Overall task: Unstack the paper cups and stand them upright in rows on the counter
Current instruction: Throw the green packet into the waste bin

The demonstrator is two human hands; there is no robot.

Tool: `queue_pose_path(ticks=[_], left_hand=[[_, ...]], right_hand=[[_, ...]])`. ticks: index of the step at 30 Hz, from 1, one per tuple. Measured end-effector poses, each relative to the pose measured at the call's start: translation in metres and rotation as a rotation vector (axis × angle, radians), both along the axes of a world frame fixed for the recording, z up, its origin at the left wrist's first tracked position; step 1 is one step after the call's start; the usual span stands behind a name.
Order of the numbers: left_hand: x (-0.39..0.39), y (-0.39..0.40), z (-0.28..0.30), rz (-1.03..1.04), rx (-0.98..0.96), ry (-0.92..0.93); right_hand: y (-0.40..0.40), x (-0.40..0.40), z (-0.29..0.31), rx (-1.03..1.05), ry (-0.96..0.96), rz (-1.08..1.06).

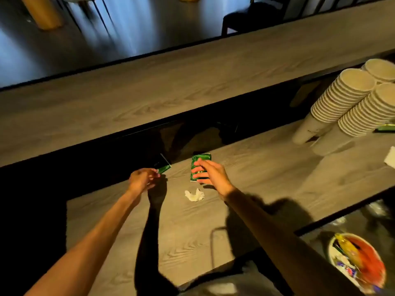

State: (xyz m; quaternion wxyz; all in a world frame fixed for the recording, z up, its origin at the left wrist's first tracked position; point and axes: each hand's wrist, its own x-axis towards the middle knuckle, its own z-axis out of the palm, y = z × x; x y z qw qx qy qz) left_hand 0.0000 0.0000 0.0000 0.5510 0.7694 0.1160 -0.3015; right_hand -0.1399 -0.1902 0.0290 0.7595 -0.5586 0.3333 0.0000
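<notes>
Three tall stacks of beige paper cups (342,99) stand on the wooden counter (267,167) at the far right, leaning in this view. My right hand (210,174) is at the middle of the counter, fingers closed around a green packet (199,165). A little to the left, my left hand (142,179) pinches a smaller green packet (164,167) by its corner at the counter's back edge. Both hands are well away from the cup stacks.
A crumpled white tissue (194,195) lies on the counter just below my hands. A raised bar top (192,82) runs behind the counter. A bin with colourful wrappers (359,259) sits at the lower right. Something white (390,160) lies at the right edge.
</notes>
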Motion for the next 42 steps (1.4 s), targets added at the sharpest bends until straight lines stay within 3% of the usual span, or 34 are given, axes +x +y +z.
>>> queue_pose_path(ticks=[3,6,8,12,19,22,25,29,35,38,42], left_hand=[[0.04,-0.003,-0.009,-0.193,0.358,-0.205],[0.058,-0.015,-0.019,-0.486,0.662,-0.183],[0.059,-0.026,-0.027,-0.617,0.737,-0.182],[0.046,-0.044,-0.033,-0.669,0.86,-0.262],[0.023,-0.049,-0.047,-0.375,0.684,-0.205],[0.016,-0.043,-0.048,-0.36,0.734,-0.241],[0.013,-0.035,-0.051,-0.312,0.768,-0.242],[0.011,-0.029,-0.054,-0.287,0.729,-0.253],[0.005,-0.041,-0.033,-0.041,0.489,-0.278],[-0.013,-0.049,-0.02,0.086,0.323,-0.272],[-0.047,-0.051,-0.01,0.104,0.21,-0.196]], right_hand=[[-0.001,0.015,0.001,0.019,0.058,-0.041],[-0.018,0.019,-0.003,0.022,0.104,-0.066],[-0.036,0.02,-0.007,-0.007,0.12,-0.075],[-0.072,0.019,-0.017,-0.083,0.115,-0.029],[-0.142,0.055,-0.063,-0.159,0.175,-0.002],[-0.177,0.076,-0.087,-0.276,0.253,-0.018],[-0.212,0.101,-0.129,-0.479,0.344,0.022],[-0.224,0.118,-0.096,-0.891,0.336,0.29],[-0.259,0.16,-0.118,-0.849,0.283,0.437],[-0.24,0.157,-0.099,-0.952,0.232,0.484],[-0.223,0.149,-0.103,-0.898,0.277,0.432]])
